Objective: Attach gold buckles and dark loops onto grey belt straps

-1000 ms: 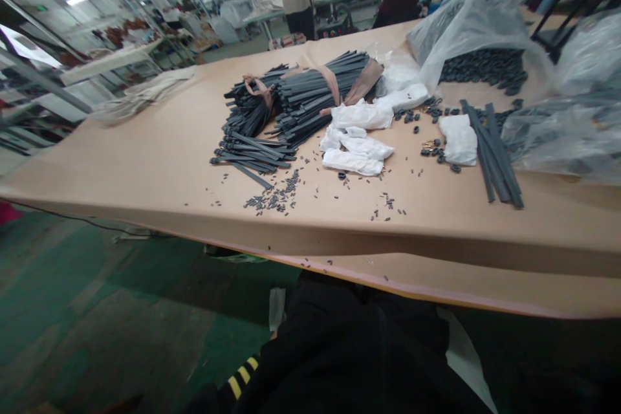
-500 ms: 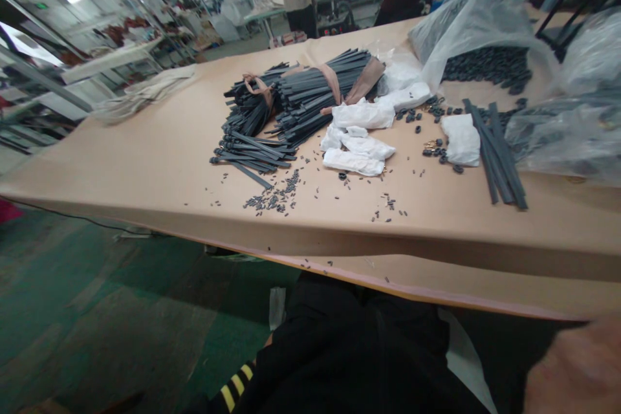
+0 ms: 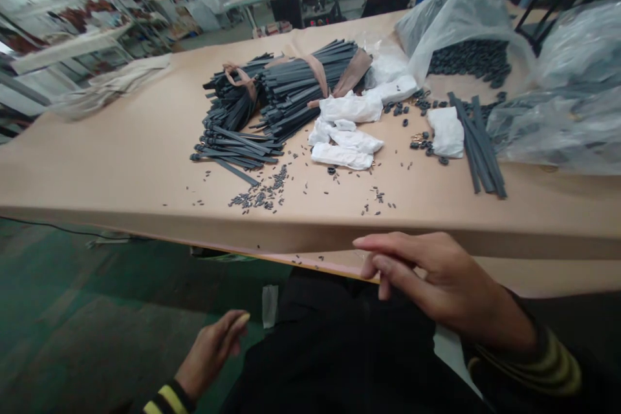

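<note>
My right hand [image 3: 436, 272] hangs in front of the table's near edge, index finger stretched out and the others loosely bent, with nothing visible in it. Lower down on the left, over the floor, is my left hand [image 3: 211, 349], its fingers slightly bent and apart from the thumb; I see nothing in it. Nearest on the table lie scattered tiny dark pieces [image 3: 262, 197]. Behind them are a loose pile of dark grey flat straps [image 3: 237, 147] and larger bundles of straps [image 3: 295, 87] tied with brown strips. White wrapped packets [image 3: 342, 155] rest beside the bundles.
The brown-covered table [image 3: 111, 149] has a drooping front edge. A clear plastic bag [image 3: 460, 6] of small dark parts stands at the back right. More straps [image 3: 478, 149] and another plastic bag [image 3: 553, 129] lie at right. Two people stand behind the table.
My right hand has come from the blurred lower right corner to the table edge. My left hand has come into view at lower left. The view has shifted slightly.
</note>
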`<state>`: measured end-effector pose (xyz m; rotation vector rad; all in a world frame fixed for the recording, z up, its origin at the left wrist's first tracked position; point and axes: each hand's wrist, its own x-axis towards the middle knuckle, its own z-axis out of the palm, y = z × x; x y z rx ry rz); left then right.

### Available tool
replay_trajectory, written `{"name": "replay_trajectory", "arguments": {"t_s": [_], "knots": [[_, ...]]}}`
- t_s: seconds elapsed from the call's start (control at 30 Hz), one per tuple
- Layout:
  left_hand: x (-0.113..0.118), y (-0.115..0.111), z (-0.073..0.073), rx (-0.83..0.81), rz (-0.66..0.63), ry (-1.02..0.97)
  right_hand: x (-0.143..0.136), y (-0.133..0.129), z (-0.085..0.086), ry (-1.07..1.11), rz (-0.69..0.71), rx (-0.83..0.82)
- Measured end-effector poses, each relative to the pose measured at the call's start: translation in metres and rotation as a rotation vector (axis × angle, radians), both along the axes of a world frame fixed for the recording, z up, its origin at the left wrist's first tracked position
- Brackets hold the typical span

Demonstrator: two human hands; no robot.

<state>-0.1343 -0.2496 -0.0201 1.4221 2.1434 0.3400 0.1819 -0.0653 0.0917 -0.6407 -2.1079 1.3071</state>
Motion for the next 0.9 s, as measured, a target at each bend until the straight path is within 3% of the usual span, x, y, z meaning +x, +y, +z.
{"name": "replay_trajectory", "arguments": {"t_s": [0.13,0.27,0.53,0.77,0.9], "knots": [[0.052,0.065,0.011,0.050,-0.048,-0.359,-0.015,-0.005,-0.068,-0.028,-0.088,-0.339],[0.109,0.119,0.016,0.103,-0.249,-0.517,-0.015,-0.020,-0.107,0.080,-0.232,-0.652],[0.149,0.162,-0.005,0.060,-0.564,-0.645,0.007,-0.031,-0.133,0.245,-0.505,-0.764],[0.194,0.176,-0.014,0.050,-0.615,-0.785,0.032,-0.043,-0.149,0.332,-0.692,-0.921],[0.210,0.177,-0.024,-0.038,-0.682,-0.739,0.039,-0.049,-0.155,0.297,-0.836,-0.886]]}}
